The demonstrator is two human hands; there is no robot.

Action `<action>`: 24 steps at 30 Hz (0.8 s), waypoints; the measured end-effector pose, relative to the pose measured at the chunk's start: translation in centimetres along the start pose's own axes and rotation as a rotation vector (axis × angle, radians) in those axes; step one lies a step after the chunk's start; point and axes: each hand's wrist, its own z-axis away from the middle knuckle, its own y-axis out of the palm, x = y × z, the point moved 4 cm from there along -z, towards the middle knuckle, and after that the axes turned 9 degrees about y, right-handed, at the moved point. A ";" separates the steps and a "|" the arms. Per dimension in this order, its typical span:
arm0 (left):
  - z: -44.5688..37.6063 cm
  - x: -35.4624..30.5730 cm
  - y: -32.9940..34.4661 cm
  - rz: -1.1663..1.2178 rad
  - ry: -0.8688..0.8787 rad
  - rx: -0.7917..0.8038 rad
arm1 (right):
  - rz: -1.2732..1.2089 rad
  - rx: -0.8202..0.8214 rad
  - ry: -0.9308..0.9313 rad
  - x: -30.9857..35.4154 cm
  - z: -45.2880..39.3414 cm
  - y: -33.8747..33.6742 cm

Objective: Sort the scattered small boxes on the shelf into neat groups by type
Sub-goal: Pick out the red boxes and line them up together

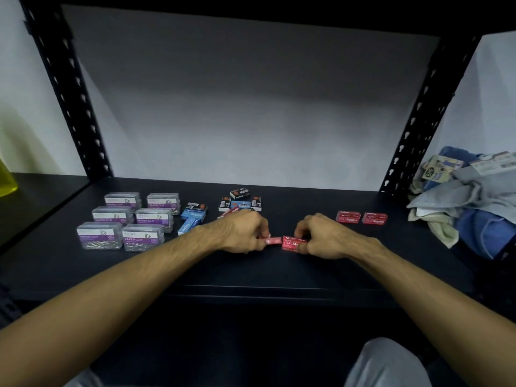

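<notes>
On the black shelf (321,275), my left hand (243,230) pinches a small red staples box (273,241) near the middle. My right hand (321,236) grips another red staples box (290,243) just to its right, with a second red box under it. Two red staples boxes (361,217) lie side by side at the right. Several clear paper clip boxes (127,220) stand in neat rows at the left. Blue staples boxes (192,217) lie beside them. A mixed pile of black, white and blue boxes (240,202) sits behind my left hand.
A heap of folded cloths and towels (469,202) fills the shelf's right end. Black perforated uprights (416,118) stand at the back corners. A yellow-green container (7,177) shows at the far left edge. The shelf's front edge runs below my forearms.
</notes>
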 end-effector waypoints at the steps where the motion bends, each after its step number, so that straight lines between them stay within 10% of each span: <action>1: -0.1 0.3 0.0 0.019 -0.002 0.009 | -0.007 -0.011 -0.002 -0.1 -0.1 0.0; 24: -0.8 1.5 0.0 0.213 -0.005 -0.007 | -0.160 -0.015 -0.024 -0.8 0.1 0.1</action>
